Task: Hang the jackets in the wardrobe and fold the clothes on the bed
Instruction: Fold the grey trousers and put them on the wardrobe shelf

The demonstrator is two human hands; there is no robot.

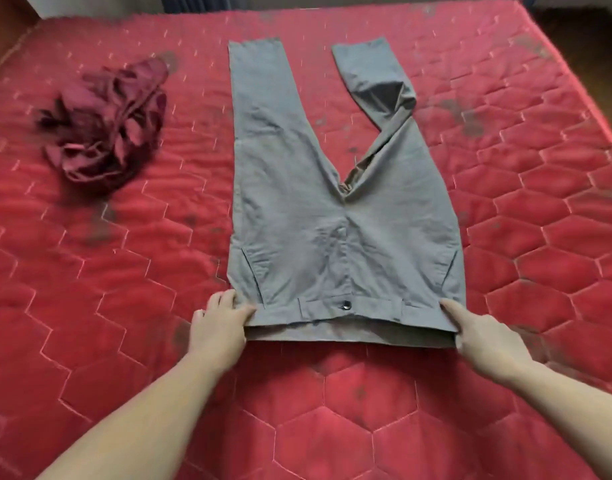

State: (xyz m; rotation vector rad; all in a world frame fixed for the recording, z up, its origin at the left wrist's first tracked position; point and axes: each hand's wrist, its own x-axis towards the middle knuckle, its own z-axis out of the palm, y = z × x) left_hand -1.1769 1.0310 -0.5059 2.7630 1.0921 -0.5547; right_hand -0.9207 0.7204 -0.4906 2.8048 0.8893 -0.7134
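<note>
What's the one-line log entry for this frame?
left hand: pinches waistband corner | right hand: pinches other corner | grey trousers: flat, right leg bent | maroon garment: crumpled | bed

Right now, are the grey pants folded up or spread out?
Spread out: the grey pants lie flat with legs apart; only one leg's end is bent over.

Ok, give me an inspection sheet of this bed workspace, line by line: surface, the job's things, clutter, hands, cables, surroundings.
Surface: red quilted mattress, bare, with dark smudges.
Job's things: grey trousers laid flat, front up, waistband nearest the person, legs spread; the right-hand leg is bent over near its end. Maroon garment crumpled in a heap, far left, unfolded.
Clutter: nothing seen.
Hands: left hand pinches the waistband's left corner; right hand pinches its right corner.
Cables: nothing seen.
Surroundings: wooden floor beyond the bed's far right; no wardrobe or jackets in view.
</note>
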